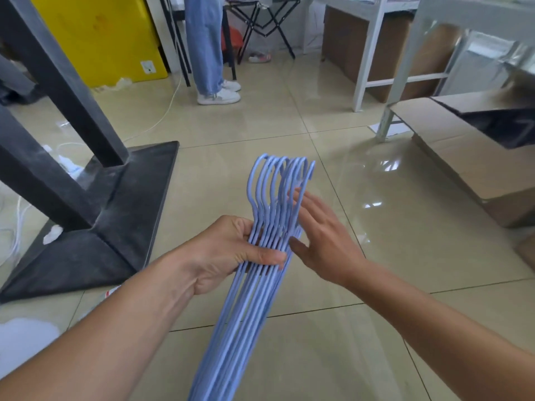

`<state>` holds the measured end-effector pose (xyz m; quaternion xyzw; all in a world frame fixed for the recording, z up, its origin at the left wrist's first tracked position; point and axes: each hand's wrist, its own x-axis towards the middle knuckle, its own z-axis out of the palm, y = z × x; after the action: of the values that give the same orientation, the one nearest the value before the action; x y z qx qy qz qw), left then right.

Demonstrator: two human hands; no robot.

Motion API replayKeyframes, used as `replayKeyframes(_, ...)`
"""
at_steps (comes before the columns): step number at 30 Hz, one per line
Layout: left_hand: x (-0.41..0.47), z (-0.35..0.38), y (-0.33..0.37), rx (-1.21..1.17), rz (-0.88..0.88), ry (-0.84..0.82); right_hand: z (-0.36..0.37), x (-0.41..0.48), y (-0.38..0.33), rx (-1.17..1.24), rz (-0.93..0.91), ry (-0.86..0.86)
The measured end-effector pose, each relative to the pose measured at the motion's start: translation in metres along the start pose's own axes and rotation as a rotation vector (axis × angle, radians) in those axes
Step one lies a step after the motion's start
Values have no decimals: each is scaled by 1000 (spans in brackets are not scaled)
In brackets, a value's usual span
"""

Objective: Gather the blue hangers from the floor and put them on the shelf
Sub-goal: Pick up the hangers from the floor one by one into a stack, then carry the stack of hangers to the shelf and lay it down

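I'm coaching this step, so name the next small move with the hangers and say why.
Probably close the right hand onto the blue hangers to square the bundle. The left hand alone has a grip on them, the hooks fan apart at the top, and the right palm is open beside them.

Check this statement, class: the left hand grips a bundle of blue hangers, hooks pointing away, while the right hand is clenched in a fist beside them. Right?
One error. The head view shows the right hand open, fingers spread, beside the blue hangers. The left hand does grip them, hooks pointing away.
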<state>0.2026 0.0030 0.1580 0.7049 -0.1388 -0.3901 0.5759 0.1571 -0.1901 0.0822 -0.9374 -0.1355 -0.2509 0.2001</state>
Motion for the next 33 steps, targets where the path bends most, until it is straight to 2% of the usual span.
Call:
replayKeyframes(5, -2, 9, 15, 98, -2, -190, -10, 7, 8, -31, -140, 231)
replayKeyframes(8, 1, 7, 25, 125, -26, -285, -20, -1, 10, -72, -104, 185)
replayKeyframes(15, 12, 15, 42, 202, -71, -443, -69, -22, -3, -229, 55, -37)
replayKeyframes(20, 15, 34, 70, 331, -57, -542, -113, -38, -4, -329, 128, -39)
replayKeyframes(22, 5, 40, 85, 449, 28, -465, -133, -43, -5, -371, 168, -23)
replayKeyframes(24, -9, 48, 95, 613, 150, -294, -153, -48, -4, -405, 226, -23)
replayKeyframes(29, -42, 88, 76, 1374, 348, 175, -186, -53, -6, -516, 369, -53)
replayKeyframes(33, -11, 98, 54, 1645, 598, 450, -195, -51, -5, -616, 459, -66)
